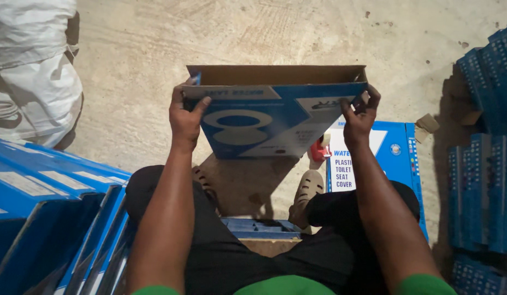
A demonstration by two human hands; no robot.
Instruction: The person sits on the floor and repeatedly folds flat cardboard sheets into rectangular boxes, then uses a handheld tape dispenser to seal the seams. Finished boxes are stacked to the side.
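Nearest, flat blue cardboard cartons [57,207] lean at the seated person's left knee. Farther out, the left hand [185,117] and right hand [360,117] sit well apart, each clamped on a top corner of an open blue-and-white cardboard box [270,120] held above the concrete floor [155,43]. The box looks mid-assembly; squaring it calls for even pressure at both corners. Beyond lie stacked blue crates [485,180].
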